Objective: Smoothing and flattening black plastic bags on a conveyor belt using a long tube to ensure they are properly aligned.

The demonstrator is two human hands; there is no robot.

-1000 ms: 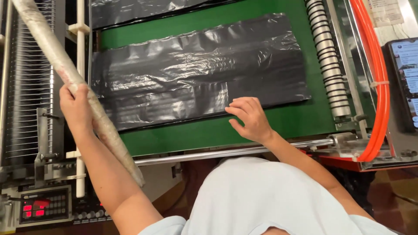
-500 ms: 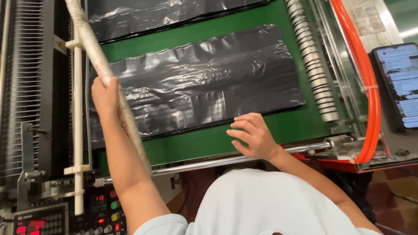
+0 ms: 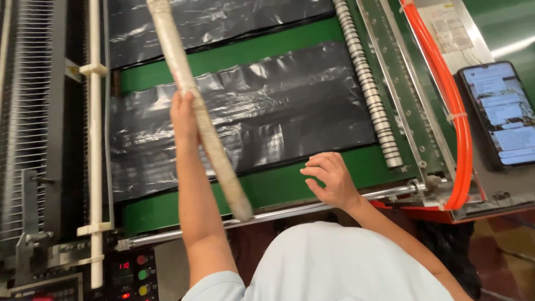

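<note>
our left hand (image 3: 184, 114) grips the tube (image 3: 195, 106) over the near black bag (image 3: 251, 128) on the belt (image 3: 290, 184), right hand (image 3: 329, 178) half-curled and empty beside it.

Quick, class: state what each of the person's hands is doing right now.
Left hand: closed around the long pale tube.
Right hand: fingers curled, holding nothing, over the green belt near the black plastic sheet.

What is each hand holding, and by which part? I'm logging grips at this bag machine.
The left hand grips a long pale tube near its middle. The right hand holds nothing, hovering over the green belt.
</note>
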